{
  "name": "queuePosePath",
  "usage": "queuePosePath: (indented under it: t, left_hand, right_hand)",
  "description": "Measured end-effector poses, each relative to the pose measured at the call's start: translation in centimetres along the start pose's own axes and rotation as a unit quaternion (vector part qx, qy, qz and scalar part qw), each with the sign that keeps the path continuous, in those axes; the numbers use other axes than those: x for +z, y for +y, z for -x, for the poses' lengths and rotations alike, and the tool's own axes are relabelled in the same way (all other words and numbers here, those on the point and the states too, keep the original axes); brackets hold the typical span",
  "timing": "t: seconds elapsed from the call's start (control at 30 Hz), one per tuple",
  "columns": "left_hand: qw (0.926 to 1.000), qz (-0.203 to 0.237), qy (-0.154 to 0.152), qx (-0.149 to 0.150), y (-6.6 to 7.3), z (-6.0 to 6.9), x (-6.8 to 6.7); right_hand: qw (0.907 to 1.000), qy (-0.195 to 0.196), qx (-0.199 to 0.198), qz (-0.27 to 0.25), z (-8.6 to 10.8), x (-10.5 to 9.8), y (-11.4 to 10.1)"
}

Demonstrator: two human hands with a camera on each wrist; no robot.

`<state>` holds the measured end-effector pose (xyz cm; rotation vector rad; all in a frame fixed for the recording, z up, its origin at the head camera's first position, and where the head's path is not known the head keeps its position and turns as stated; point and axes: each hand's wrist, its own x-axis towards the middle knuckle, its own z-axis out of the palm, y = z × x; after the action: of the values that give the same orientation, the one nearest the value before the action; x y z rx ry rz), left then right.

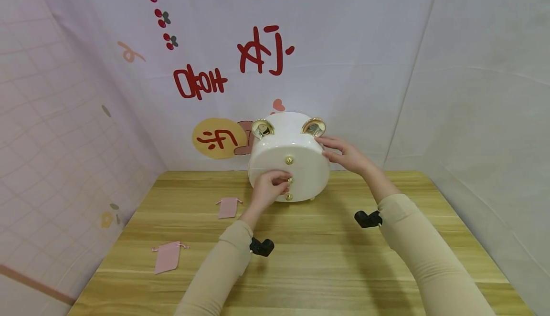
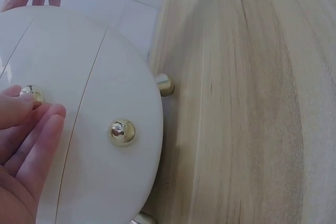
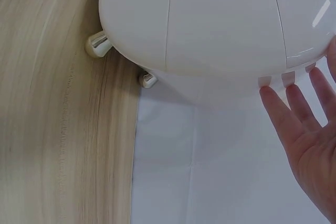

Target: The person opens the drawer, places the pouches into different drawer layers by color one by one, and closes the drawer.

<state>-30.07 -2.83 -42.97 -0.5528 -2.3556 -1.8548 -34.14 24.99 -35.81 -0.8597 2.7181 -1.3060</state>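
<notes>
A rounded white box with drawers [image 1: 307,175] stands at the back of the table, with gold ear-like pieces on top and gold knobs down its front. My left hand [image 1: 268,189] pinches the middle gold knob [image 2: 35,95] between thumb and fingers. Below it in the head view is the bottom knob [image 2: 122,131]; the top knob [image 1: 289,160] sits above. The drawer fronts look flush, split by thin seams. My right hand [image 1: 345,156] rests on the box's upper right side. In the right wrist view its straight fingers [image 3: 283,114] touch the white side.
Two pink drawstring pouches lie on the left of the wooden table [image 1: 301,258]: one pouch [image 1: 228,207] near the box, another pouch [image 1: 167,258] closer to the front. A printed cloth [image 1: 343,82] hangs right behind the box. Short gold feet [image 3: 98,44] hold the box up.
</notes>
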Motion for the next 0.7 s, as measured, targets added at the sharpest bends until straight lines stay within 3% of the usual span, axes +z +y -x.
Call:
queuePosePath:
  t: [0.13, 0.37, 0.7]
  left_hand:
    - [0.9999, 0.0, -0.013, 0.005, -0.3, 0.2, -0.2]
    - [0.9979, -0.035, -0.044, 0.032, -0.6, 0.8, -0.4]
    - [0.9921, -0.075, -0.05, 0.087, -1.7, 2.2, -0.4]
  right_hand:
    - [1.0, 0.0, 0.001, -0.002, 0.0, 0.0, -0.2]
    - [0.9999, 0.001, 0.005, -0.013, 0.2, 0.0, 0.0]
    - [0.9999, 0.003, 0.01, -0.012, 0.0, 0.1, 0.2]
